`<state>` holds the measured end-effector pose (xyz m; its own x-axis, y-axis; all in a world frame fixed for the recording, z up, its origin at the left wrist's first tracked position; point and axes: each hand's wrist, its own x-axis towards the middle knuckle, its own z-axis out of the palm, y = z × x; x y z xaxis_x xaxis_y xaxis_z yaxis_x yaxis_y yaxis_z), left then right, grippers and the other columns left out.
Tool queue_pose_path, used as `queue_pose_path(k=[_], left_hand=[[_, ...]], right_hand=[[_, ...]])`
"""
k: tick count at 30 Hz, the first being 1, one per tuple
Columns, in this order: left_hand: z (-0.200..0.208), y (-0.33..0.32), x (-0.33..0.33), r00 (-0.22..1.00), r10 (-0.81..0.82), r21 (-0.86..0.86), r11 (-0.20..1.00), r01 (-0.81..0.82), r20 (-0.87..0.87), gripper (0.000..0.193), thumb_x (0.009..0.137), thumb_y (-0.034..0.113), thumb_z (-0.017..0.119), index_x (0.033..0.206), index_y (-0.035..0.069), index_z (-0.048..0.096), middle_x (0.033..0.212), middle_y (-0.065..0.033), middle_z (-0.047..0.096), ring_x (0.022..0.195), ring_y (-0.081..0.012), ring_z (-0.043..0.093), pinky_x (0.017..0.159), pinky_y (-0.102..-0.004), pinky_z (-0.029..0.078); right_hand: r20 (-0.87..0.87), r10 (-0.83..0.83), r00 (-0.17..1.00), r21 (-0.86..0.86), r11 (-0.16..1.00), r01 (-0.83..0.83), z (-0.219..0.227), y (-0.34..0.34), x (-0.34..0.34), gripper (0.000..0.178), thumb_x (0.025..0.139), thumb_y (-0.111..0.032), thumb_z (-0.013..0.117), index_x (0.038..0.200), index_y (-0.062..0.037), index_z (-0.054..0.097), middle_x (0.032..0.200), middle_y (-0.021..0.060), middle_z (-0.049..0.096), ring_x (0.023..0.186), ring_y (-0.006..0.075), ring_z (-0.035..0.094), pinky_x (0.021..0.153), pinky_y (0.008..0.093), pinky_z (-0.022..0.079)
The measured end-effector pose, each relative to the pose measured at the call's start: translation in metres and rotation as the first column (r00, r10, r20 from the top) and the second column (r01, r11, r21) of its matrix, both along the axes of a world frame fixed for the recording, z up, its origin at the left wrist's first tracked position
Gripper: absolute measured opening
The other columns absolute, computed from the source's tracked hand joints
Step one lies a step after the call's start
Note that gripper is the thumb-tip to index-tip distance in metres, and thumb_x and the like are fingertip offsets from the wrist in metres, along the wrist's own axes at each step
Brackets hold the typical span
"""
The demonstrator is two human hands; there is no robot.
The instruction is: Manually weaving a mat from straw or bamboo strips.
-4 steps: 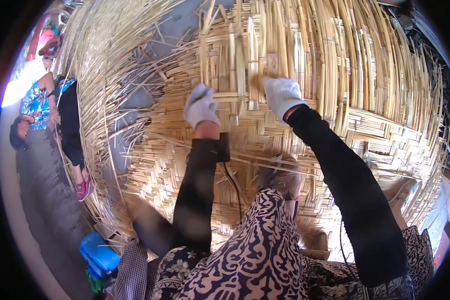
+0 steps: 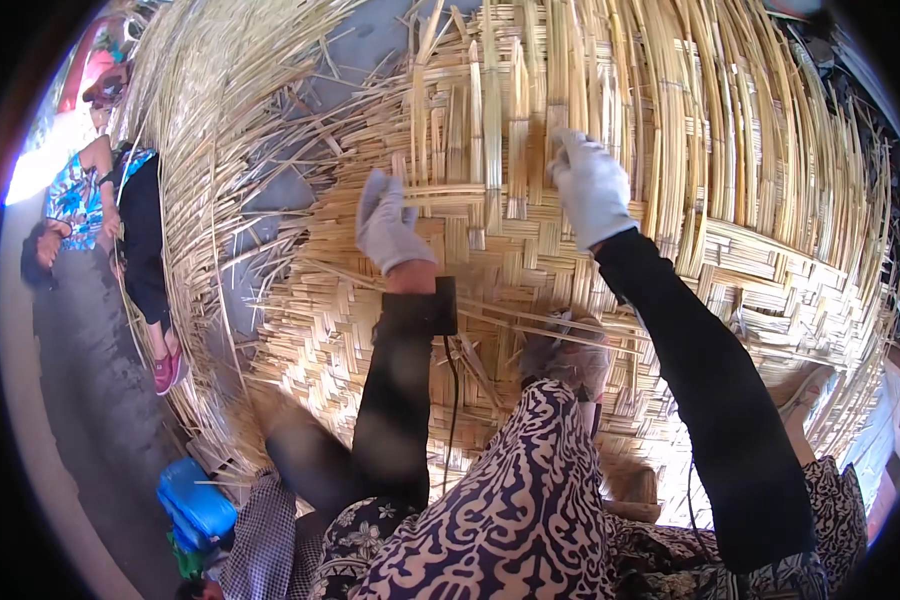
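Observation:
A half-woven mat of pale split bamboo strips point(image 2: 530, 265) spreads beneath both hands, its loose lengthwise strips point(image 2: 660, 120) fanning away at the far side. My left hand point(image 2: 395, 228), in a whitish glove, hovers over the weave with thumb and fingers apart. It is beside the left end of a crosswise strip point(image 2: 450, 189). My right hand point(image 2: 592, 190), gloved the same way, is closed at the lower part of an upright bamboo strip point(image 2: 558, 85). Its fingertips are slightly blurred and partly hide the strip.
A bare foot point(image 2: 575, 355) rests on the weave, near a small wooden block point(image 2: 632, 490). Loose strip ends point(image 2: 270, 190) stick out over the grey floor on the left. Another person point(image 2: 135, 230) is at the far left, beyond the mat edge. A blue bag point(image 2: 196, 500) lies at lower left.
My right hand has shifted right and slightly up, away from the middle strips. My left hand has moved a little left, its fingers spreading wider.

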<state>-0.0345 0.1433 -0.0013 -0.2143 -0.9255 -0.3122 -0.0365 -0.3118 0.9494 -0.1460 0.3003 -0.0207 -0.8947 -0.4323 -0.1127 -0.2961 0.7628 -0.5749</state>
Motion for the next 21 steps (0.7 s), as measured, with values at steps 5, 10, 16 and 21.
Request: queue_pose_path(k=[5,10,16,21], left_hand=[[0.002,-0.036,0.018,0.978,-0.209,-0.072,0.976,0.207,-0.020,0.022,0.074,0.000,0.060,0.095,0.004,0.059,0.090,-0.0097,0.059,0.081,-0.0167,0.056,0.069,-0.0308,0.049],[0.021,-0.061,0.014,0.747,-0.662,-0.202,0.740,0.641,-0.053,0.016,0.072,-0.003,0.059,0.087,0.000,0.059,0.088,-0.0118,0.058,0.081,-0.0170,0.057,0.073,-0.0304,0.048],[-0.011,-0.074,-0.030,0.551,-0.726,-0.121,0.555,0.823,0.413,0.016,0.065,0.004,0.066,0.079,-0.002,0.059,0.082,-0.0106,0.060,0.076,-0.0171,0.057,0.069,-0.0259,0.045],[0.001,-0.071,-0.038,0.469,-0.707,0.085,0.594,0.800,0.529,0.027,0.060,0.016,0.072,0.077,0.000,0.059,0.072,-0.0059,0.060,0.069,-0.0128,0.056,0.061,-0.0246,0.044]], right_hand=[[-0.146,0.420,0.896,-0.162,0.883,-0.440,0.022,-0.048,0.026,0.022,0.078,-0.015,0.054,0.100,-0.0146,0.056,0.082,0.0064,0.058,0.071,0.0219,0.059,0.062,0.0328,0.047],[0.044,0.530,0.847,0.054,0.845,-0.532,0.036,-0.073,0.024,0.016,0.077,-0.025,0.053,0.077,-0.0118,0.062,0.070,0.0081,0.059,0.069,0.0262,0.058,0.062,0.0365,0.046],[-0.044,0.227,0.973,-0.199,0.952,-0.231,0.036,-0.065,0.035,0.019,0.074,-0.024,0.056,0.073,-0.0057,0.057,0.066,0.0136,0.057,0.066,0.0300,0.057,0.058,0.0395,0.044],[0.019,0.083,0.996,-0.293,0.953,-0.074,0.031,-0.058,0.039,0.019,0.073,-0.024,0.058,0.072,-0.0052,0.057,0.065,0.0146,0.057,0.062,0.0309,0.056,0.056,0.0385,0.045]])
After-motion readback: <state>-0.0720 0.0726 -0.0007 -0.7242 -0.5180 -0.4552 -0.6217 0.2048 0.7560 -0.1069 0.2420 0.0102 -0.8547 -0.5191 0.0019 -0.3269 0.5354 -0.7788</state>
